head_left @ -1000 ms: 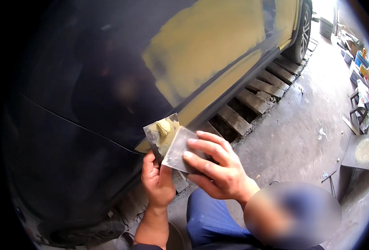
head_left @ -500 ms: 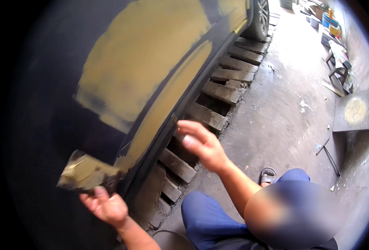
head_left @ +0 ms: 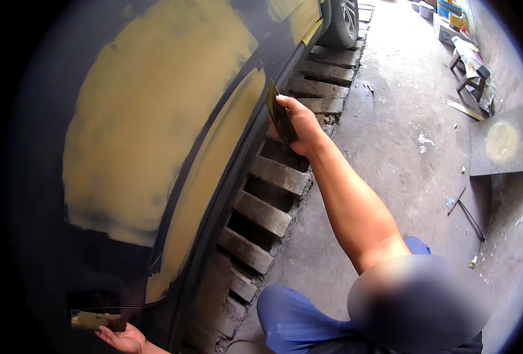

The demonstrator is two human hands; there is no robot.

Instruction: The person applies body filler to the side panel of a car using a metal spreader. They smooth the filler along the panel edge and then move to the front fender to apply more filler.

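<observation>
My right hand (head_left: pixel 303 125) grips a thin, dark putty spreader (head_left: pixel 280 113), thumb on its face, held close to the lower edge of a dark car side (head_left: pixel 105 262). A broad patch of yellow filler (head_left: pixel 137 118) covers much of the panel, and a long narrower filler strip (head_left: pixel 211 168) runs below it along the lower body. Down at the lower left, my left hand (head_left: pixel 124 338) holds a small flat putty board (head_left: pixel 98 320) smeared with yellowish filler. Its fingers are partly hidden under the board.
Slatted blocks (head_left: pixel 264 212) with dark gaps line the floor beneath the car, up to its wheel (head_left: pixel 339 23). A square board (head_left: pixel 503 141) with a pale round smear leans by the right wall. Beyond it stand a small stool (head_left: pixel 471 74) and several containers.
My right hand has moved up and forward along the car's lower edge, with the spreader now plainly visible. My left hand and the putty board have dropped toward the lower left.
</observation>
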